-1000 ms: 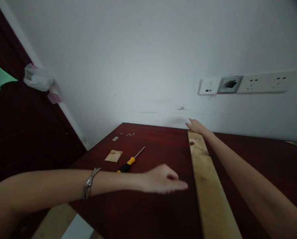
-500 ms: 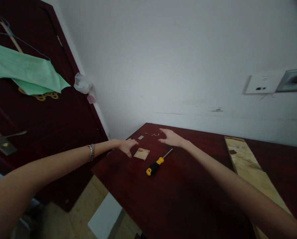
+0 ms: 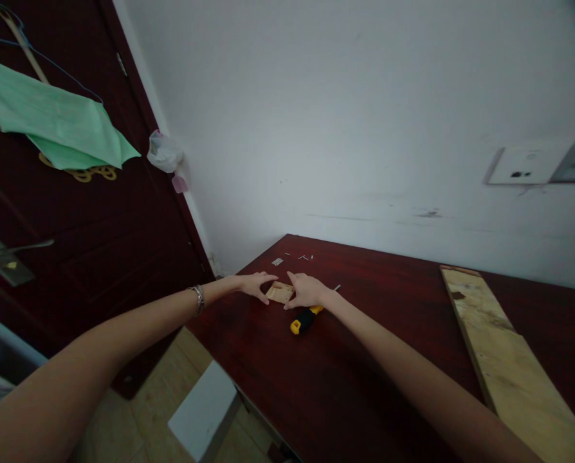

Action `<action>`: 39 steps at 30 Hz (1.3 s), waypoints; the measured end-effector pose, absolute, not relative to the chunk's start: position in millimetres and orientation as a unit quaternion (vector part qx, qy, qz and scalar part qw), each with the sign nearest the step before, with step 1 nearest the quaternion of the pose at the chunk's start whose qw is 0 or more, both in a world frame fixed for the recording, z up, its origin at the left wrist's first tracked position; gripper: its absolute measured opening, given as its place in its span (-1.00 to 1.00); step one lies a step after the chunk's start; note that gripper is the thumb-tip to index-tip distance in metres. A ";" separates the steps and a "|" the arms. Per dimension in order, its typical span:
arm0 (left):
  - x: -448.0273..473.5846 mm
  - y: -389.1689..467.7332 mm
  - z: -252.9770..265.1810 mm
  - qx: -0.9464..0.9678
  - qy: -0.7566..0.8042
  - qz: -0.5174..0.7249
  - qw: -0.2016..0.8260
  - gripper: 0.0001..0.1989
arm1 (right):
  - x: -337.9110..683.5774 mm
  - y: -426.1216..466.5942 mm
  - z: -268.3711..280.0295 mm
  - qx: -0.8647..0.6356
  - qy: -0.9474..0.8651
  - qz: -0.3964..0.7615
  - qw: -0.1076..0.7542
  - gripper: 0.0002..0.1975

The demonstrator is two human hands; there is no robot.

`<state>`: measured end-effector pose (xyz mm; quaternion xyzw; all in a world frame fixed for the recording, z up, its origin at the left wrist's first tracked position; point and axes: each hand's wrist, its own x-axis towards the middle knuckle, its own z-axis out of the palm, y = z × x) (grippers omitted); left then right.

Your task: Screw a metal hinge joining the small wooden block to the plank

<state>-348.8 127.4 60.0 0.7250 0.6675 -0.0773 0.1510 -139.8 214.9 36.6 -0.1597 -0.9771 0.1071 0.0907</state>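
Note:
A small, flat, square piece of light wood lies on the dark red table between my two hands. My left hand is at its left side, thumb and fingers apart near its corners. At its right side is my right hand, thumb and fingers also spread around the edge. Whether the fingertips press on the wood is too small to tell. Just below my right hand lies a yellow and black screwdriver; the hand and wrist hide part of it.
Several small screws or pins and a little metal plate lie farther back. A long wooden board rests on the right of the table. A white box is below the left edge. Behind stands a wall with a socket.
My right hand has come down and left to the wooden piece, now partly covering the screwdriver. My left hand has moved slightly right, closer to the piece. The view has shifted a little.

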 end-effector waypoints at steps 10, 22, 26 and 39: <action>-350.0 140.9 58.7 0.726 0.664 -0.118 0.136 -0.15 | -143.8 210.1 32.3 -0.188 -0.973 0.099 0.088 0.02; -368.7 145.7 50.4 0.743 0.651 -0.084 0.130 -0.19 | -143.8 210.3 30.5 -0.208 -0.965 0.124 0.099 -0.05; -362.8 143.2 56.1 0.762 0.632 -0.066 0.122 -0.27 | -144.0 211.9 29.0 -0.205 -0.962 0.140 0.112 -0.04; -268.8 185.8 122.7 0.833 0.549 0.056 0.020 -0.42 | -41.0 261.9 87.6 -0.212 -0.937 0.171 0.219 -0.04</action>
